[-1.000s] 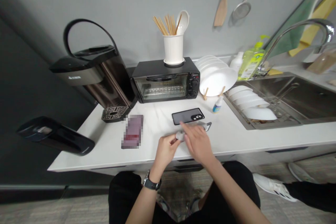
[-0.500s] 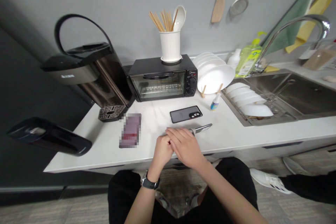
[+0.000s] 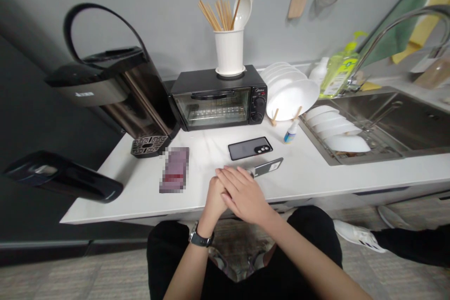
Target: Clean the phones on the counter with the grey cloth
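Note:
My left hand is curled shut at the front edge of the white counter; what it holds is hidden. My right hand lies over it with fingers stretched flat. A flat grey phone sticks out to the right from under my right fingertips. Just behind it lies a black phone case, back up, and further right a small dropper bottle lies on the counter.
A black toaster oven carries a white utensil pot. Left of it stand a black water boiler and a black appliance. A blurred reddish packet lies left of my hands. White plates, a sink with bowls, and soap are at the right.
My hands have drawn together toward the counter's front edge, the right one now covering the left. The small white wipe seen between them earlier is hidden. The phone shows more of its length.

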`<state>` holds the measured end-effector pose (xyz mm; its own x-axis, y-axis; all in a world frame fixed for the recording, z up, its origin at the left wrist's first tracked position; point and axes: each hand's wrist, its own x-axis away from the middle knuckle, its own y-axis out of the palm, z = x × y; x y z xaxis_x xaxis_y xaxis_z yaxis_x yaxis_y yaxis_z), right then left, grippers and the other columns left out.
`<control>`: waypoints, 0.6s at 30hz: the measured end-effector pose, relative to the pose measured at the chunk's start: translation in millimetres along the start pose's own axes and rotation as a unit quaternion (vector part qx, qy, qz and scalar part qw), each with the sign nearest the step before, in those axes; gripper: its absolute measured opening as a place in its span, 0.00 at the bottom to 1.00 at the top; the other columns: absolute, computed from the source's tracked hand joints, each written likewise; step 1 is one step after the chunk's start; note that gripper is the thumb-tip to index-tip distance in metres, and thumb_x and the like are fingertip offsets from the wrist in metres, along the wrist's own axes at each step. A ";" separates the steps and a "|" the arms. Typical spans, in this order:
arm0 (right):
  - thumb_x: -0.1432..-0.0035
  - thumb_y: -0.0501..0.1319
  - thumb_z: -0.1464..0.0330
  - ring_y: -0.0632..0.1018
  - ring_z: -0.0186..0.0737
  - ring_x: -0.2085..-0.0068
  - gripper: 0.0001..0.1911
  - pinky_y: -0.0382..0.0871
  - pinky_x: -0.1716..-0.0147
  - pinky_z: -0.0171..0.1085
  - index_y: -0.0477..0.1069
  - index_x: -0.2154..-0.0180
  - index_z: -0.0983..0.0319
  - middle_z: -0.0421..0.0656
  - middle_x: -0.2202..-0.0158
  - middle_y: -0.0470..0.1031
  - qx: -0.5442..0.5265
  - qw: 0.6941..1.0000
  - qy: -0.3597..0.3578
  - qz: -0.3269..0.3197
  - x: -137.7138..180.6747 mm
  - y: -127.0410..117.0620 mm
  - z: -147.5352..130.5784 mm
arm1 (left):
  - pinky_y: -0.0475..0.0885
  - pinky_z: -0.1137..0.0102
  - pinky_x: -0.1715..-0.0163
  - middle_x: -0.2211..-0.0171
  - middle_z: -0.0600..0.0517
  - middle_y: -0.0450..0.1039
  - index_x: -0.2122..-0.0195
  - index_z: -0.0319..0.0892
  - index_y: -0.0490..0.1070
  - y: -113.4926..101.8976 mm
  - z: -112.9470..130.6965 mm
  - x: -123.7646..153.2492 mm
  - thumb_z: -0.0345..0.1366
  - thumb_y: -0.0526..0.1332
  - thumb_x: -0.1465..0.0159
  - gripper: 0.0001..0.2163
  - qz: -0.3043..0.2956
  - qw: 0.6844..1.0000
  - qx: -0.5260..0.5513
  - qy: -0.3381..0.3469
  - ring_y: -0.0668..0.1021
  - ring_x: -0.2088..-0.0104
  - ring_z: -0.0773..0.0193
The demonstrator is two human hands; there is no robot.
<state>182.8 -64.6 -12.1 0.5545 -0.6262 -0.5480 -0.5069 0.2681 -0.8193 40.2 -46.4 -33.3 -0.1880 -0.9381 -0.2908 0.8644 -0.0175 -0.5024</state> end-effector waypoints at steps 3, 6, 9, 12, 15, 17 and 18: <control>0.26 0.53 0.60 0.75 0.53 0.49 0.25 0.65 0.47 0.50 0.67 0.35 0.67 0.53 0.47 0.79 0.052 0.995 0.085 0.020 11.2 -16.0 39.4 | 0.61 0.73 0.76 0.81 0.56 0.67 0.75 0.39 0.75 1.5 3.8 -1.4 0.35 0.60 0.34 0.13 0.001 1.000 0.002 -0.010 0.67 0.78 0.67; 0.25 0.50 0.65 0.75 0.51 0.59 0.18 0.65 0.50 0.50 0.78 0.53 0.63 0.48 0.63 0.79 0.105 0.968 0.214 0.074 17.5 -26.2 64.2 | 0.59 0.74 0.77 0.80 0.57 0.66 0.69 0.39 0.79 4.2 8.2 -3.0 0.42 0.63 0.32 0.13 -0.005 1.000 0.009 -0.017 0.66 0.78 0.68; 0.26 0.50 0.68 0.76 0.51 0.51 0.17 0.56 0.36 0.54 0.77 0.49 0.61 0.48 0.56 0.80 0.084 0.973 0.199 0.086 11.0 -14.0 37.0 | 0.60 0.74 0.76 0.80 0.56 0.68 0.72 0.39 0.77 4.2 7.3 -2.9 0.38 0.62 0.32 0.13 -0.004 1.000 0.011 -0.004 0.68 0.77 0.67; 0.27 0.51 0.67 0.69 0.49 0.36 0.25 0.50 0.31 0.51 0.63 0.32 0.65 0.50 0.38 0.74 0.024 0.997 0.074 0.028 3.0 2.3 -2.2 | 0.65 0.73 0.74 0.78 0.53 0.72 0.76 0.39 0.74 1.5 2.6 -1.0 0.31 0.59 0.35 0.11 -0.005 1.000 0.009 0.007 0.71 0.76 0.66; 0.26 0.51 0.66 0.70 0.50 0.38 0.27 0.58 0.36 0.49 0.59 0.30 0.67 0.52 0.36 0.73 0.031 0.999 0.037 0.006 7.2 -1.8 6.9 | 0.64 0.72 0.74 0.79 0.54 0.71 0.75 0.39 0.74 0.5 0.5 0.4 0.31 0.59 0.35 0.12 -0.005 1.000 0.007 0.000 0.70 0.77 0.66; 0.25 0.51 0.64 0.75 0.51 0.50 0.22 0.63 0.47 0.49 0.68 0.36 0.65 0.51 0.49 0.80 0.082 0.990 0.107 0.036 15.1 -13.9 37.8 | 0.61 0.73 0.75 0.81 0.56 0.66 0.74 0.39 0.76 1.9 1.8 0.3 0.36 0.61 0.32 0.13 -0.006 1.000 0.008 -0.008 0.66 0.78 0.68; 0.25 0.51 0.64 0.75 0.51 0.56 0.19 0.64 0.51 0.48 0.74 0.45 0.64 0.50 0.57 0.80 0.107 0.981 0.152 0.056 18.6 -19.9 53.3 | 0.59 0.73 0.76 0.81 0.57 0.65 0.73 0.39 0.76 3.0 3.0 0.0 0.39 0.62 0.32 0.14 -0.007 1.000 0.009 -0.012 0.65 0.78 0.68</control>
<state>238.4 -42.5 -15.0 0.2639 -0.7642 -0.5885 -0.3848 0.4760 -0.7908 44.1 -47.5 -32.3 -0.1891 -0.9460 -0.2632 0.8703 -0.0374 -0.4910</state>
